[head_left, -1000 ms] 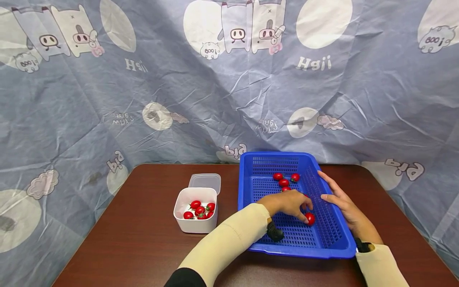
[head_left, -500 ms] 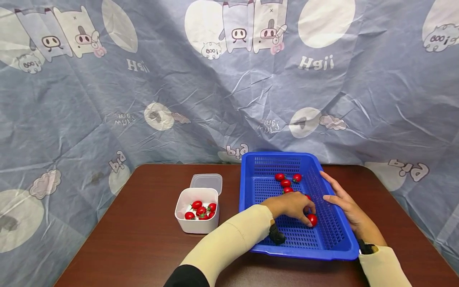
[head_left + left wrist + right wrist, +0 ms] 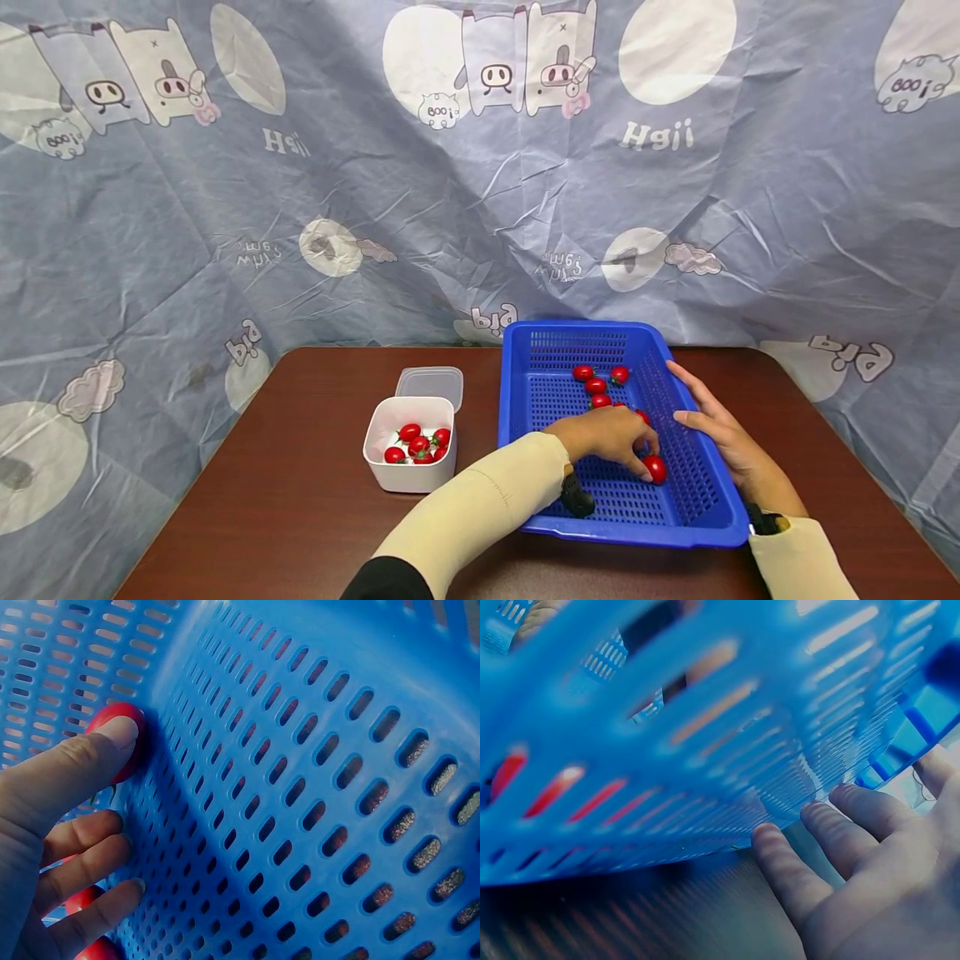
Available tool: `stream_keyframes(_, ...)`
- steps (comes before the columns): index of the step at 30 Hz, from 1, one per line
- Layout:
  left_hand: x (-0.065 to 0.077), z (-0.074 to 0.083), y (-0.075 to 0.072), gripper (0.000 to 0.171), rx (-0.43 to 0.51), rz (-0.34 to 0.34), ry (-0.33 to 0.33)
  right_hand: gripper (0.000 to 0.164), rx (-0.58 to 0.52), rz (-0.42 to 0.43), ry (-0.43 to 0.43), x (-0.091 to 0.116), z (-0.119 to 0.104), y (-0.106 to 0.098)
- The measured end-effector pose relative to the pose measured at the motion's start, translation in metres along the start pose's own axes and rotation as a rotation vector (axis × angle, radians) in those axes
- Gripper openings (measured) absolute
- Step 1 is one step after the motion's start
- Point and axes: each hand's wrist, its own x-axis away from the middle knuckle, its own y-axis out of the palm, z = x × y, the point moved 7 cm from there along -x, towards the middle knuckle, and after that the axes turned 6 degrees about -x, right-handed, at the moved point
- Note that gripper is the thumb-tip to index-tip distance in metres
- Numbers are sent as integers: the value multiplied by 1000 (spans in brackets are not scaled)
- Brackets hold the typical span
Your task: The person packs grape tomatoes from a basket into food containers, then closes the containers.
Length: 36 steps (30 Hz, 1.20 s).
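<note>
My left hand [image 3: 611, 435] reaches down into a blue perforated plastic basket [image 3: 507, 383]. It pinches a red cherry tomato [image 3: 657, 471] near the basket's right wall. In the left wrist view the thumb lies on that cherry tomato [image 3: 129, 766], and the other fingers are bent below it. Outside the right wall is my right hand [image 3: 731, 442], its thumb over the rim. In the right wrist view its fingers [image 3: 840, 840] touch the wall from outside, fairly straight. Several more cherry tomatoes [image 3: 596, 386] lie toward the back of the basket, some partly behind my left hand.
Left of the basket stands a white square container [image 3: 408, 477] with several cherry tomatoes inside. A translucent lid [image 3: 430, 384] lies behind it. Everything sits on a dark brown table [image 3: 285, 483], with a patterned blue-grey cloth [image 3: 420, 250] hanging behind.
My left hand and the cherry tomato have shifted slightly toward the basket's near right side. The right hand stays at the basket's right wall.
</note>
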Motion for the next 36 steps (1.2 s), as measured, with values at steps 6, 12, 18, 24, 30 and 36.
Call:
stream_keyframes(6,0,3,0,37,-5,3,29,70,-6,-5,6,0,-2,1)
stream_keyframes(12,0,5,0,37,16,14,14,71,-12,-3,14,1,-3,2)
stream_keyframes(18,0,5,-1,34,-12,45,0,70,-16,-8,16,0,0,-1)
stream_keyframes(24,-2,5,-1,31,-34,40,10,69,-16,-8,8,-1,0,-2)
stream_keyframes(30,-2,7,0,27,-46,38,18,69,2,2,-2,0,1,-2)
stream_keyframes(36,-1,8,-1,28,-68,43,41,69,11,11,2,0,1,-3)
